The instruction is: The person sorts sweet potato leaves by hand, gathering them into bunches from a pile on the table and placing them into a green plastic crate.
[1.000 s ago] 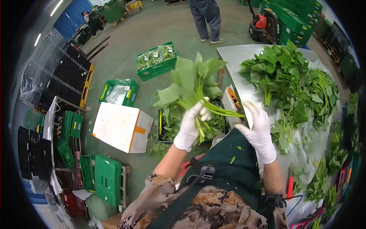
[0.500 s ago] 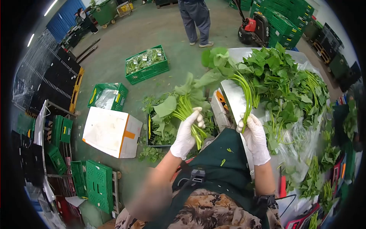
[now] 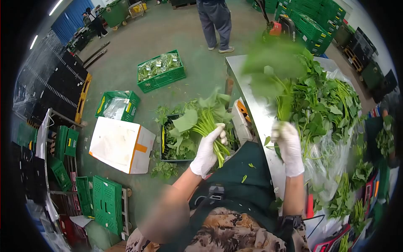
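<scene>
My left hand, in a white glove, is closed around a bunch of leafy greens, with its leaves up and the cut stem ends jutting out below my fingers. Over the table's edge, my gloved right hand grips a smaller bunch of greens by the lower stems; its leaves are smeared by motion. A large pile of leafy greens lies just beyond it on the metal table. Clear plastic is spread at the pile's near side.
Below my left hand stands a dark crate of loose leaves. A white foam box and a green crate are to its left. Farther off are a green crate of packed greens, a standing person and stacked green crates.
My right hand has moved slightly right and down, and its bunch has swung away from my left hand toward the pile. The left hand keeps its bunch nearly in place.
</scene>
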Demonstrator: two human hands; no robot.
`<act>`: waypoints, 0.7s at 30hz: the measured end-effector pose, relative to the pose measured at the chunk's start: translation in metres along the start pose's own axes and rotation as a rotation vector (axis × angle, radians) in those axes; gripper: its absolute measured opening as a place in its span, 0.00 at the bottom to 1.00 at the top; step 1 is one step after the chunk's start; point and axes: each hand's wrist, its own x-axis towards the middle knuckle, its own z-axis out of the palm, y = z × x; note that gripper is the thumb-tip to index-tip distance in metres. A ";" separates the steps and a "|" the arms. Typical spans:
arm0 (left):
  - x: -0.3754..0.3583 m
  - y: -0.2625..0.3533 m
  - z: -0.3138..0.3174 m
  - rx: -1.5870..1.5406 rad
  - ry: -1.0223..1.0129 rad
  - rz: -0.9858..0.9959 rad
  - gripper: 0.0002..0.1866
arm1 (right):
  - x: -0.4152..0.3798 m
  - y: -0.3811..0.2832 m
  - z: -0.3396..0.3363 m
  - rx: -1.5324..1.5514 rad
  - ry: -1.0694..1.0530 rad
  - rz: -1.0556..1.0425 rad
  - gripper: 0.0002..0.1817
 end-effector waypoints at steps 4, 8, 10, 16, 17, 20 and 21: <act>0.007 -0.002 0.004 -0.009 0.007 0.017 0.09 | 0.005 0.014 -0.011 -0.094 -0.024 0.155 0.13; 0.002 -0.004 0.013 0.002 -0.024 -0.012 0.10 | 0.001 0.016 -0.002 0.215 -0.062 0.064 0.14; 0.002 -0.003 0.015 -0.013 -0.034 -0.030 0.10 | -0.001 0.020 0.001 0.299 -0.064 0.093 0.13; 0.002 -0.005 0.017 -0.006 -0.045 -0.044 0.10 | -0.010 0.019 0.016 0.478 -0.115 0.176 0.12; 0.001 -0.005 0.019 -0.002 -0.051 -0.040 0.11 | -0.011 0.018 0.018 0.498 -0.098 0.191 0.12; 0.000 -0.008 0.019 0.010 -0.061 -0.042 0.11 | -0.011 0.019 0.024 0.602 -0.100 0.216 0.13; 0.000 -0.010 0.019 0.015 -0.063 -0.044 0.11 | -0.011 0.020 0.026 0.645 -0.110 0.222 0.14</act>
